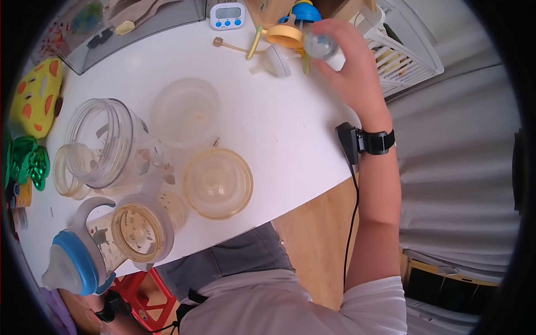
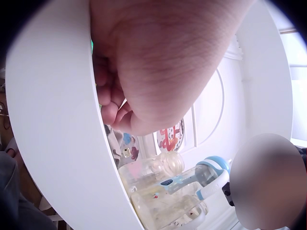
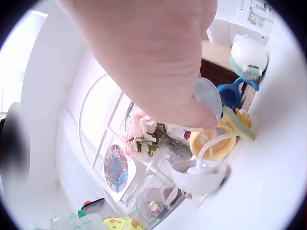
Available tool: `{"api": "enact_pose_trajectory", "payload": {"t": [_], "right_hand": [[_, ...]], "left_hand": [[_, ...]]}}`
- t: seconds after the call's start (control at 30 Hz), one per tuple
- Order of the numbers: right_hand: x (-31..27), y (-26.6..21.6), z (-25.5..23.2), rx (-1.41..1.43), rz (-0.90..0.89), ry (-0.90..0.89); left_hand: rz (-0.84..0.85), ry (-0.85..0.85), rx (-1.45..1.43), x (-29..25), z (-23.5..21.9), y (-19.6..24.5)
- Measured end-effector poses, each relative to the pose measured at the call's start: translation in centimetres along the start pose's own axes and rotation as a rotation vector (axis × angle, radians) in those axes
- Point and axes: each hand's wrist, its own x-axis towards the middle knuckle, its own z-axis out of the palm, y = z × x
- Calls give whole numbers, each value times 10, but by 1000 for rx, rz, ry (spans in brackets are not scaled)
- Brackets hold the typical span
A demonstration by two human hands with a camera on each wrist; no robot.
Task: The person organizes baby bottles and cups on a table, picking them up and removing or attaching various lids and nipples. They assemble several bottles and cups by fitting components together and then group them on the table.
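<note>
At the back right of the table, my right hand holds a small clear dome-shaped piece between thumb and fingers. The right wrist view shows the hand with the translucent piece beside its thumb. A yellow ring-shaped part and a white lid with a straw lie close by. My left hand is at the table edge with loosely curled fingers and nothing visible in them; in the head view it is mostly hidden behind a blue-collared bottle.
A handled bottle, a wide clear jar, a translucent bowl and an amber-rimmed dish stand on the left half. A timer is at the back, a white rack at the back right. A cable hangs from the right wrist.
</note>
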Motion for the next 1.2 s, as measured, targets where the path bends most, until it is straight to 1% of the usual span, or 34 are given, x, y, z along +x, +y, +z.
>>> {"api": "enact_pose_trajectory", "payload": {"t": [0.1, 0.23, 0.27, 0.3, 0.33, 0.37, 0.4, 0.43, 0.47, 0.5, 0.53, 0.67, 0.7, 0.73, 0.8, 0.83, 0.9, 0.93, 0.97, 1.0, 1.03, 1.1, 1.13, 1.17, 1.2], "right_hand": [[-1, -11, 5, 58, -3, -55], [-3, -12, 8, 2, -29, -59], [-4, -11, 7, -12, -25, -93], [-5, -11, 5, -26, -23, -128], [-6, -12, 2, -28, -30, -131], [-8, -12, -1, -15, -25, -152], [-11, -13, -4, -4, -18, -174], [-14, -12, -9, -8, -21, -177], [-17, -12, -14, 15, -10, -206], [-19, -12, -19, 38, 1, -234], [-21, -11, -22, 36, -1, -235], [-23, -11, -24, 115, 110, -202], [-23, -12, -24, 130, 151, -184], [-24, -12, -24, 128, 153, -182], [-24, -11, -22, 210, 270, -167], [-26, -9, -22, 211, 263, -168], [-33, 0, -24, 40, 238, -214], [-35, 4, -23, 38, 236, -215], [-37, 7, -24, -37, 226, -194], [-40, 11, -25, -113, 220, -172], [-42, 17, -28, -121, 226, -172], [-46, 29, -31, -265, 203, -221], [-50, 32, -33, -269, 205, -221], [-54, 35, -35, -262, 223, -260], [-53, 36, -39, -254, 241, -301]], "left_hand": [[-6, 1, -11, 21, 8, 9], [-12, -5, -21, 19, 6, 8], [-15, -5, -23, 21, 7, 8], [-20, -4, -27, 28, 12, 18], [-26, -2, -33, 27, 11, 14], [-32, -1, -38, 26, -6, -31], [-35, -1, -43, 23, -2, -23], [-38, -3, -48, 24, -2, -24], [-39, -5, -53, 22, -7, -37], [-40, -7, -56, 26, 2, -14], [-43, -7, -59, 26, 2, -13], [-47, -4, -69, 21, 5, -3], [-45, -4, -69, 26, 4, -6], [-44, -5, -69, 23, 3, -8], [-50, 0, -70, 24, 2, -8], [-57, 5, -72, 21, 2, -6], [-71, 12, -78, 11, -1, -5], [-74, 12, -80, 11, 1, -8], [-74, 8, -83, 11, 2, -11], [-71, 2, -85, 17, 4, -6], [-66, -4, -87, 37, 28, 67], [-61, -12, -91, 40, 27, 64], [-60, -14, -94, 42, 25, 56], [-58, -16, -97, 21, 4, -8], [-58, -18, -101, 23, 1, -12]]}}
